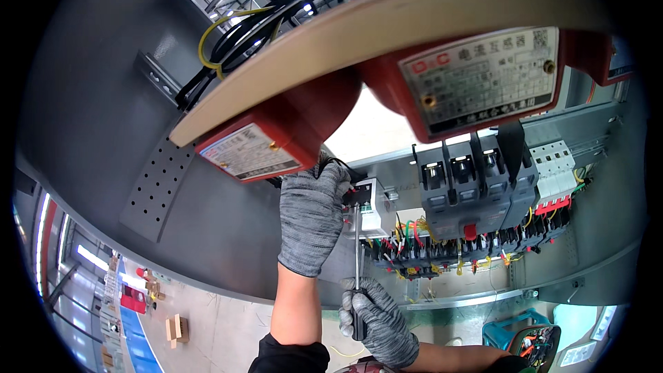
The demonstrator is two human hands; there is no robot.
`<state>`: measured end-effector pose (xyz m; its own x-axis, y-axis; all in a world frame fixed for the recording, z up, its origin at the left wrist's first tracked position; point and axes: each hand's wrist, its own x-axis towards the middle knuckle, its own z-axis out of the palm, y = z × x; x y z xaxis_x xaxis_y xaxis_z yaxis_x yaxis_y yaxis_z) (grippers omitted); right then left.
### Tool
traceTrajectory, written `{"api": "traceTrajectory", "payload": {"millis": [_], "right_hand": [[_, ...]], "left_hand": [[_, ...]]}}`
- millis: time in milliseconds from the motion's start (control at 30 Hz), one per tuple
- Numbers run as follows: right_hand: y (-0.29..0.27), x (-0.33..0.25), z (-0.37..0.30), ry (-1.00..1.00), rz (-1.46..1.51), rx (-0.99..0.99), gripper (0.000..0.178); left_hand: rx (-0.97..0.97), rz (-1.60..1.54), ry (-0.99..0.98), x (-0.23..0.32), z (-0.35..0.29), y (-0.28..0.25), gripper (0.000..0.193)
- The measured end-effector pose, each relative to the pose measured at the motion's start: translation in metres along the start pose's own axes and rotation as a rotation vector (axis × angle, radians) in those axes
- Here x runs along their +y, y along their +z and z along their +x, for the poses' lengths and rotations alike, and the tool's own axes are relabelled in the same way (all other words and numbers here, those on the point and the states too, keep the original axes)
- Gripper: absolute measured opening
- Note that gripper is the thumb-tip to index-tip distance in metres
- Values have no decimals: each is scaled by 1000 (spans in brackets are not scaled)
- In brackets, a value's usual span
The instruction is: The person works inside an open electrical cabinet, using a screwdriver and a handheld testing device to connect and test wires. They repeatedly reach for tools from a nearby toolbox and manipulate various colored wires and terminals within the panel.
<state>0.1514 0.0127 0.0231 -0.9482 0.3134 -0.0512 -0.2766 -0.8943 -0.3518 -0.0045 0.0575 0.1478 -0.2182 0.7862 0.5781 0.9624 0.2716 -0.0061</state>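
Observation:
My right hand (385,324), in a grey knitted glove, grips the dark handle of a screwdriver (358,252). The shaft points up, and its tip meets the dark terminal area of a white boxy device (376,214) mounted in a grey metal cabinet. My left hand (311,214), gloved alike, is closed beside that device, its fingers at a thin black wire (338,161) that bends toward the terminals. The fingertips are partly hidden behind a red current transformer (259,148) hanging above.
A beige bar (387,24) carries more red transformers (483,79) overhead. Right of the device sit a large dark breaker (469,190), a white breaker block (552,169) and a row of small breakers with coloured wires (463,249). Cartons (177,330) and a teal stool (501,331) stand on the floor.

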Motion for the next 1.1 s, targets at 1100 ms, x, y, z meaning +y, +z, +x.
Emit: {"api": "traceTrajectory", "payload": {"millis": [1100], "right_hand": [[-2, 18, 3, -368, -284, 143, 43]], "left_hand": [[285, -69, 32, 0, -33, -32, 43]]}}
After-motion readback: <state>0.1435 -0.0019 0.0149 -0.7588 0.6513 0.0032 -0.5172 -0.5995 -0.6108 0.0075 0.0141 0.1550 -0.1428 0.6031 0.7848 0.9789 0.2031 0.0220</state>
